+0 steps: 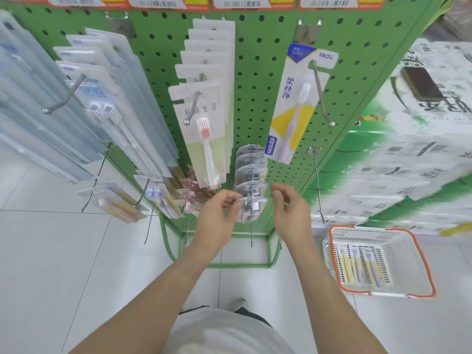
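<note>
A green pegboard rack (258, 103) carries toothbrush packs on metal hooks. Low on it, a row of clear plastic blister packs (251, 172) hangs on one hook. My left hand (219, 213) pinches the left edge of the front clear pack (251, 208). My right hand (291, 208) hovers just to the right of that pack with fingers loosely curled, holding nothing. A FROG toothbrush pack (296, 103) hangs alone on the hook above.
A white basket with an orange rim (424, 264) stands on the floor at the right, holding several toothbrush packs. Stacked green and white tissue packs (408, 162) fill the right side. More toothbrush packs (204, 118) hang centre and left. An empty hook (318, 185) juts out right of my hand.
</note>
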Available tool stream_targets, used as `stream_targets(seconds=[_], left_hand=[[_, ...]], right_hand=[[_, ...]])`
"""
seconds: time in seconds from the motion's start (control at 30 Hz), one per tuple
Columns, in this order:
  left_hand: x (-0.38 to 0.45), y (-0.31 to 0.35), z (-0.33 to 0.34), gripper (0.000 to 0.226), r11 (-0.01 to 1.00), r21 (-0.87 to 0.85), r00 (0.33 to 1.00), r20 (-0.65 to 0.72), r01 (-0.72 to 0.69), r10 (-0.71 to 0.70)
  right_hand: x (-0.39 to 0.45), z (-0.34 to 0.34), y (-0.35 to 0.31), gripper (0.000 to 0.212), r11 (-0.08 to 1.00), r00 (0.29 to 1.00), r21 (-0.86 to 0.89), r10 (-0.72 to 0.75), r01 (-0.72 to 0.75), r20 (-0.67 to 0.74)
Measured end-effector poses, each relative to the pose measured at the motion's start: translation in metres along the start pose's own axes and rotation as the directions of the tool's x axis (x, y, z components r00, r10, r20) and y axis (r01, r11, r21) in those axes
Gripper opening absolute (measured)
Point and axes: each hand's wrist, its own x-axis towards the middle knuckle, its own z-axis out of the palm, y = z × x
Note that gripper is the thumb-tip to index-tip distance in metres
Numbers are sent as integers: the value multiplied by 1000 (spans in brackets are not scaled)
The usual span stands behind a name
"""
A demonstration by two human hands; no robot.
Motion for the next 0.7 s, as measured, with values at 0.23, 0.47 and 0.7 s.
stream_targets(seconds=[0.23,0.47,0.7], left_hand=[[2,0,0,8,999,34,999,-36,-18,19],[6,-8,6,31,995,98,991,-131,30,-17],[13,-13,9,21,993,51,982,-167,104,-94]], right_hand=[[31,4,-13,15,998,996,-54,-29,34,89],[41,9,-12,4,996,985,-68,-50,62,166],[39,3,-23,6,990,963,-52,-118,135,241]])
